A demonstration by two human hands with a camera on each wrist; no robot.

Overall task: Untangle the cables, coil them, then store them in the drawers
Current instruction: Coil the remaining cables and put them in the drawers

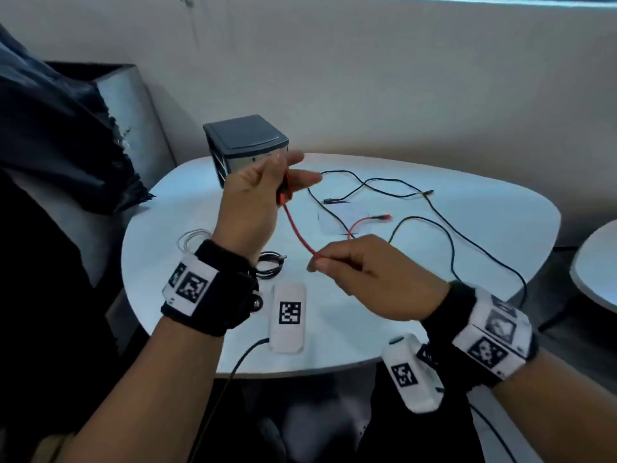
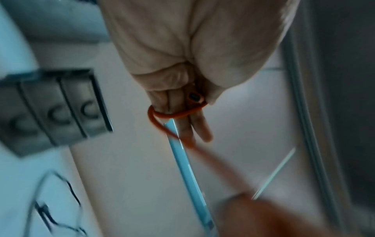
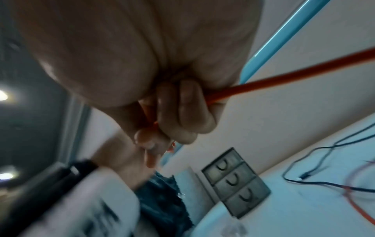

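While the left hand [image 1: 257, 192] holds the first turns of the red cable [image 1: 295, 228] wound round its fingers, the head view shows the right hand [image 1: 360, 272], below and right of it, pinching the same cable; the span between them runs slanting from upper left down to lower right, above the tabletop [image 1: 434, 295]. Its free end lies just beyond the right hand, plug pointing right, crossing a black cable [image 1: 444, 225]. Behind the left hand stand the drawers [image 1: 247, 145]. From the left wrist, a red loop [image 2: 174, 114] circles two extended fingers [image 2: 194, 126], a plug tucked under the thumb. From the right wrist, curled fingers [image 3: 186, 112] clamp the cable, which leaves up and right. It looks light, limp and springy, so it is best gripped near the coil, kept lightly taut.
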